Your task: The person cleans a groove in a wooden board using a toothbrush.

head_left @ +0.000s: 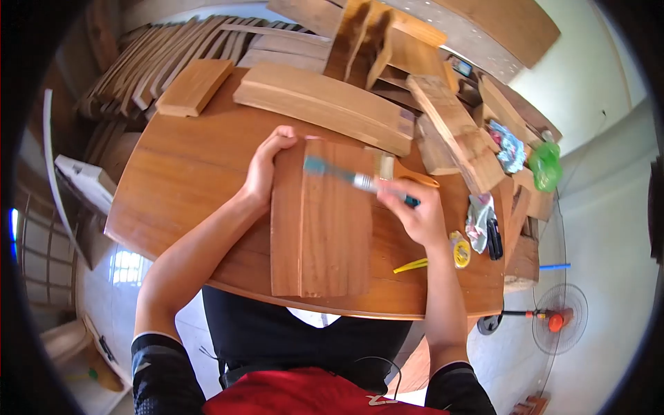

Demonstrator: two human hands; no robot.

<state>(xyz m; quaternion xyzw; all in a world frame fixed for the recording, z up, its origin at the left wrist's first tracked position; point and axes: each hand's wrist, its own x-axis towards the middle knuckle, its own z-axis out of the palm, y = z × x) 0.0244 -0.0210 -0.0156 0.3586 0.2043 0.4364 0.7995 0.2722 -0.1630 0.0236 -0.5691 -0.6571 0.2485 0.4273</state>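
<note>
Lettering first: a pale angular mark sits low on my bright red top (297, 393), but I can't read it for certain, and the label on the round yellow roll (460, 250) is too small to make out. Now the hands! My right hand (413, 213) is closed around a slim brush with a teal head, silver collar and dark green handle (362, 182), its head blurred over the upper part of a brown wooden board with a raised lengthwise ridge (335, 228); whether it touches, I can't tell. My left hand (264, 164) has its fingers curled on the board's far left corner, gripping it. And that board lies right in front of me, at the near edge of a polished wooden table with a curved rim (183, 162). Beyond it, a long pale wooden block (321, 104); off to the right, a crumpled green plastic bag (546, 166) and, lower down, a round wire-caged fan with an orange centre (556, 321)
</note>
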